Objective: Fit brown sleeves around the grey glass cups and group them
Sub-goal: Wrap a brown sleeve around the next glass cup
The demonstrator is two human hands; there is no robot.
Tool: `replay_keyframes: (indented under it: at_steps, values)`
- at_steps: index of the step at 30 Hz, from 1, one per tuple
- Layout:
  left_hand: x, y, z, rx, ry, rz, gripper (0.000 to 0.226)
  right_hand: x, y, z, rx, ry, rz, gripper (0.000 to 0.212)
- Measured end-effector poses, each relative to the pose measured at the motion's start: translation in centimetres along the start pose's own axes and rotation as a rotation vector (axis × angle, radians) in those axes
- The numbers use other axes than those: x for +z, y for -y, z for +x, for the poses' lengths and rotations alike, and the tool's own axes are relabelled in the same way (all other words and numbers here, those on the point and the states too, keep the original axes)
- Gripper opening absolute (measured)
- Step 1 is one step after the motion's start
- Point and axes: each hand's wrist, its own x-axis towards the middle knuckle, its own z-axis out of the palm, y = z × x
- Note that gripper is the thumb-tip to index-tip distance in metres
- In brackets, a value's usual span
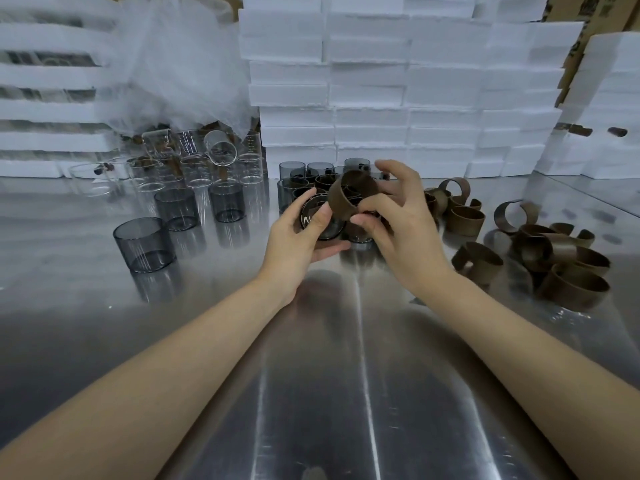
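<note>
1. Two grips are mid-fitting: the left grip (301, 237) curls round a tilted grey cup (320, 223).
2. The right grip (394, 220) pinches a brown sleeve (351, 192) just beside the cup, not yet on it.
3. Next, likely: square the sleeve, slide it over, then join the sleeved group (304, 183) just beyond both grips.

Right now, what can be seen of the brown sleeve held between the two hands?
The brown sleeve is a matte band curled into a short open ring, looking like leather or card. Held tilted above the steel table, it is pinched at its lower edge by the right hand and lies against the grey glass cup gripped by the left hand.
</note>
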Motion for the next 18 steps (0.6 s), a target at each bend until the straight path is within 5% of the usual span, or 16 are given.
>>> replay_keyframes:
  at_steps: [6, 12, 18]
  values:
    - [0.3, -0.2, -0.1, -0.026, 0.056, 0.020, 0.036, 0.1, 0.1, -0.1, 0.085, 0.065, 0.121, 0.011]
    - [0.5, -0.5, -0.7, 0.004, 0.161, 0.101, 0.066, 0.1, 1.2, 0.1, 0.105, 0.059, 0.071, 0.064]
    - [0.6, -0.7, -0.8, 0.000, 0.075, 0.088, 0.054, 0.2, 1.1, -0.3, 0.085, 0.132, 0.182, 0.062]
